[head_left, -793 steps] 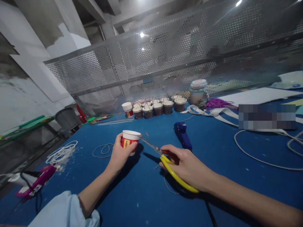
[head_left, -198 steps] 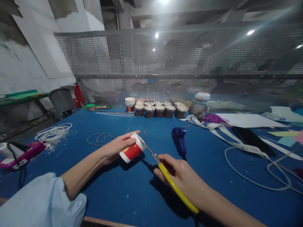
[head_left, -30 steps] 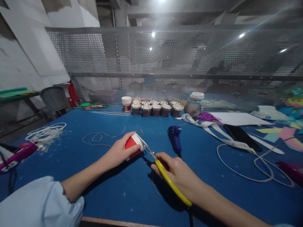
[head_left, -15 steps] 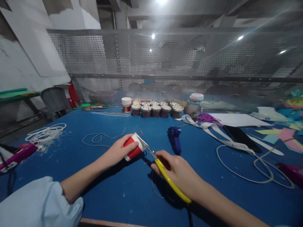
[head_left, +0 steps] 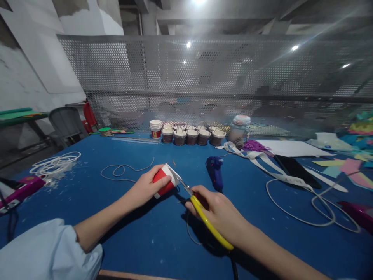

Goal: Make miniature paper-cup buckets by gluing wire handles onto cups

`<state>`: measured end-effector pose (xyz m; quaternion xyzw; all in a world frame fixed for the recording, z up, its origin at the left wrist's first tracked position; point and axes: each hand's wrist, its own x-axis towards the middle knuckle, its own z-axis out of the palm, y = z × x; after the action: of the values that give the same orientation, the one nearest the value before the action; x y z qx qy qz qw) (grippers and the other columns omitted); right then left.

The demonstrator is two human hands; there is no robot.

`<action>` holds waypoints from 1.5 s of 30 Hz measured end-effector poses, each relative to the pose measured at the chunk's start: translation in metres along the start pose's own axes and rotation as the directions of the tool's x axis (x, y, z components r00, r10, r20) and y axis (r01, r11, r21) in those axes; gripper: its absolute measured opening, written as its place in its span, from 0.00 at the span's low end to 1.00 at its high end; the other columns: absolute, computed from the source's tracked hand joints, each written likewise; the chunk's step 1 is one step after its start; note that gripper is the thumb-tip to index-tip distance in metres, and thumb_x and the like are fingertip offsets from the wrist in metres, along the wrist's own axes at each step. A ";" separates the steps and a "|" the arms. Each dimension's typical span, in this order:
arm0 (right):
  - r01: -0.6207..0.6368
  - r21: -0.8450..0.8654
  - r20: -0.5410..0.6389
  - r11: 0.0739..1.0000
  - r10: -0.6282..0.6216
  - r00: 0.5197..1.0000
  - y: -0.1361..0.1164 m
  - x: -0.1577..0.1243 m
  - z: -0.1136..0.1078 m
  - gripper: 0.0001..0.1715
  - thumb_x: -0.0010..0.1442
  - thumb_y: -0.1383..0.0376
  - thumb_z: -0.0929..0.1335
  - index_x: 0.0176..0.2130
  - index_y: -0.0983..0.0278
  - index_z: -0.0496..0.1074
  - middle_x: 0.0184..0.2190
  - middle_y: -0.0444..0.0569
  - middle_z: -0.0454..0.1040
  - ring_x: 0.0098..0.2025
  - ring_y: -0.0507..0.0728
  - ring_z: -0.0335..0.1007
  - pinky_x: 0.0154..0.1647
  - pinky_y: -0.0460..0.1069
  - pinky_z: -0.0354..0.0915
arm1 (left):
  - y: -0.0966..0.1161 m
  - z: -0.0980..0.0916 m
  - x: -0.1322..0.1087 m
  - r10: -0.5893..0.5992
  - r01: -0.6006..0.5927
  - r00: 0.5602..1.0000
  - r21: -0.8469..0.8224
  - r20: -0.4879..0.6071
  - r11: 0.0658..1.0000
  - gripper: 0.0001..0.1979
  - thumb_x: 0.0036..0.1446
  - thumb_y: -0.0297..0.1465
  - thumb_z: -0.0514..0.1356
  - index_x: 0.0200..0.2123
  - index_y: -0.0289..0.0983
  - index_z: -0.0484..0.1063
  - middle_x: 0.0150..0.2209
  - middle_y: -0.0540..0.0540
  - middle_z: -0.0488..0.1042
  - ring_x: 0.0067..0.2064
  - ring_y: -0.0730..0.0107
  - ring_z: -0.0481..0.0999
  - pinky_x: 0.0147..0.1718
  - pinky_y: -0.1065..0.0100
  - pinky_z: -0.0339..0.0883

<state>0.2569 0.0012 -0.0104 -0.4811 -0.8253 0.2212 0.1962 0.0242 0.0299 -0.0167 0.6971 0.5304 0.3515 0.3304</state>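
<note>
My left hand (head_left: pixel 144 189) is curled around a small red paper cup (head_left: pixel 163 182), with the fingers wrapped over its wall and the thumb on the near side. The cup is tipped on its side near the middle of the blue table (head_left: pixel 140 241), its white rim facing right; I cannot tell whether it rests on the cloth or hangs just above it. I judge it very light and thin-walled, easy to dent or crush. The best place to hold it is low on the wall, toward the stiffer base, with a gentle squeeze. The scissors (head_left: pixel 204 218) meet the rim, tips at the cup's mouth, but I cannot make out how far apart the blades stand. My right hand (head_left: pixel 223 212) is closed around the yellow handles, knuckles up. Just beyond it a blue glue gun (head_left: pixel 215 174) lies apart from both hands.
</note>
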 end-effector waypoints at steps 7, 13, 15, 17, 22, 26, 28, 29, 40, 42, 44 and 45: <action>-0.016 -0.018 0.001 1.000 0.016 1.000 -0.001 -0.001 -0.001 0.16 0.63 0.53 0.64 0.44 0.60 0.70 0.26 0.45 0.74 0.25 0.53 0.65 0.26 0.47 0.55 | 0.006 0.004 -0.004 -0.024 0.027 0.999 0.075 -0.031 0.997 0.30 0.58 0.46 0.54 0.58 0.36 0.61 0.50 0.40 0.74 0.47 0.56 0.74 0.47 0.58 0.66; -0.005 -0.015 0.009 1.000 0.005 1.000 0.000 -0.001 0.001 0.17 0.64 0.52 0.64 0.45 0.61 0.69 0.27 0.45 0.74 0.25 0.53 0.65 0.26 0.47 0.55 | 0.003 0.004 -0.004 0.014 -0.010 0.999 0.083 -0.042 0.997 0.28 0.58 0.46 0.54 0.58 0.37 0.62 0.50 0.41 0.74 0.48 0.56 0.73 0.46 0.59 0.67; 0.003 -0.003 0.016 1.000 -0.003 1.000 0.000 -0.002 0.001 0.17 0.65 0.52 0.63 0.44 0.61 0.70 0.25 0.44 0.73 0.24 0.52 0.63 0.25 0.46 0.54 | 0.002 0.002 -0.003 0.017 -0.013 0.999 0.065 -0.050 0.998 0.29 0.57 0.47 0.56 0.57 0.38 0.63 0.50 0.42 0.74 0.49 0.55 0.73 0.47 0.59 0.66; 0.014 0.013 0.019 1.000 -0.014 1.000 -0.001 -0.004 0.000 0.17 0.65 0.52 0.62 0.44 0.61 0.70 0.24 0.44 0.72 0.23 0.52 0.62 0.24 0.46 0.53 | 0.003 0.000 -0.001 0.003 -0.004 0.998 -0.009 -0.064 1.000 0.28 0.57 0.47 0.57 0.56 0.37 0.65 0.50 0.42 0.74 0.49 0.56 0.72 0.48 0.60 0.65; 0.030 0.063 0.027 0.998 -0.032 0.999 -0.003 -0.006 -0.003 0.15 0.65 0.53 0.63 0.42 0.61 0.70 0.24 0.43 0.72 0.22 0.51 0.60 0.23 0.46 0.52 | 0.005 -0.005 0.003 -0.137 0.134 0.990 -0.347 0.015 0.928 0.30 0.54 0.50 0.58 0.52 0.34 0.68 0.45 0.41 0.76 0.39 0.63 0.74 0.38 0.65 0.66; 0.024 0.016 -0.001 1.000 -0.024 1.000 -0.004 -0.004 -0.003 0.15 0.64 0.53 0.64 0.43 0.61 0.69 0.26 0.44 0.73 0.24 0.52 0.63 0.25 0.46 0.53 | 0.005 -0.003 0.002 -0.119 0.137 0.990 -0.381 0.069 0.914 0.29 0.52 0.48 0.61 0.52 0.35 0.68 0.42 0.43 0.76 0.36 0.66 0.73 0.34 0.68 0.64; 0.014 -0.016 -0.013 1.000 -0.014 1.000 -0.004 -0.003 -0.003 0.16 0.63 0.53 0.64 0.44 0.61 0.69 0.27 0.44 0.73 0.25 0.53 0.63 0.26 0.46 0.54 | 0.005 -0.001 0.001 -0.106 0.121 0.992 -0.347 0.062 0.930 0.28 0.53 0.48 0.60 0.51 0.35 0.69 0.43 0.43 0.76 0.38 0.65 0.74 0.36 0.67 0.64; 0.012 -0.021 -0.011 1.000 -0.012 1.000 -0.004 -0.002 -0.003 0.16 0.63 0.53 0.64 0.44 0.60 0.69 0.27 0.44 0.73 0.25 0.53 0.63 0.25 0.46 0.53 | 0.005 0.000 0.001 -0.102 0.116 0.993 -0.329 0.060 0.937 0.28 0.53 0.48 0.60 0.51 0.36 0.69 0.44 0.43 0.76 0.38 0.64 0.74 0.37 0.67 0.64; 0.014 0.060 0.032 0.998 -0.016 0.999 0.002 -0.005 0.003 0.17 0.64 0.51 0.63 0.41 0.61 0.69 0.22 0.42 0.69 0.22 0.51 0.57 0.23 0.45 0.52 | 0.009 0.000 0.000 -0.117 0.122 0.992 -0.225 0.040 0.967 0.28 0.53 0.48 0.59 0.52 0.35 0.68 0.46 0.42 0.76 0.42 0.60 0.74 0.40 0.64 0.65; 0.022 0.061 0.021 0.998 -0.024 1.000 0.001 -0.004 0.002 0.16 0.64 0.52 0.63 0.41 0.61 0.69 0.23 0.42 0.70 0.22 0.51 0.58 0.24 0.45 0.52 | 0.008 -0.001 0.000 -0.106 0.109 0.994 -0.206 0.028 0.972 0.28 0.53 0.48 0.59 0.52 0.36 0.68 0.46 0.42 0.75 0.42 0.58 0.74 0.41 0.63 0.65; 0.022 0.048 0.009 0.999 -0.022 1.000 -0.001 -0.003 0.001 0.15 0.64 0.52 0.63 0.42 0.60 0.68 0.24 0.42 0.71 0.22 0.51 0.59 0.24 0.45 0.52 | 0.007 -0.001 0.001 -0.099 0.102 0.995 -0.178 0.030 0.979 0.28 0.54 0.48 0.58 0.52 0.36 0.68 0.45 0.42 0.75 0.42 0.58 0.74 0.41 0.62 0.66; 0.017 0.038 0.006 0.999 -0.017 1.000 -0.002 -0.002 0.000 0.15 0.64 0.53 0.63 0.42 0.60 0.69 0.25 0.43 0.71 0.22 0.51 0.60 0.24 0.45 0.52 | 0.006 -0.001 0.001 -0.091 0.096 0.995 -0.165 0.038 0.982 0.28 0.54 0.49 0.57 0.52 0.36 0.68 0.45 0.43 0.75 0.42 0.58 0.74 0.41 0.62 0.66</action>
<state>0.2567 -0.0018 -0.0094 -0.4695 -0.8256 0.2370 0.2045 0.0263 0.0300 -0.0112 0.6465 0.5263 0.3681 0.4117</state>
